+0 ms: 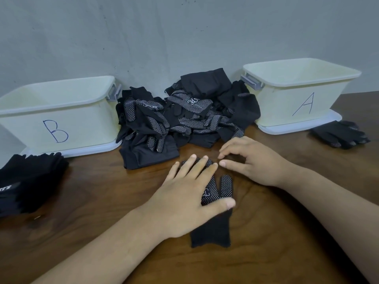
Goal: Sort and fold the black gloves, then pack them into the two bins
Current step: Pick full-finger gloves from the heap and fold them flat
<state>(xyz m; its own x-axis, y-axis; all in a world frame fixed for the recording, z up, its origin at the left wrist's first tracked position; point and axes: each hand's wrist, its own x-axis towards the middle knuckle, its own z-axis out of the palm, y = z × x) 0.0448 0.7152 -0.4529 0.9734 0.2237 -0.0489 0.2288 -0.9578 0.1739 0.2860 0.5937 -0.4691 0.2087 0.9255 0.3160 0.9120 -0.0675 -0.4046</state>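
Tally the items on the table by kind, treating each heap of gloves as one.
Cream bins: 2, bin B and bin A.
White lids: 2, lid under bin B, lid under bin A.
Glove heaps: 3, middle pile, left stack, right stack.
Lone gloves: 1, flat glove under the left hand.
Total: 8.

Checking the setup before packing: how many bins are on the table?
2. The bin marked B stands at the left and the bin marked A at the right, with the glove pile between them. None looks hidden.
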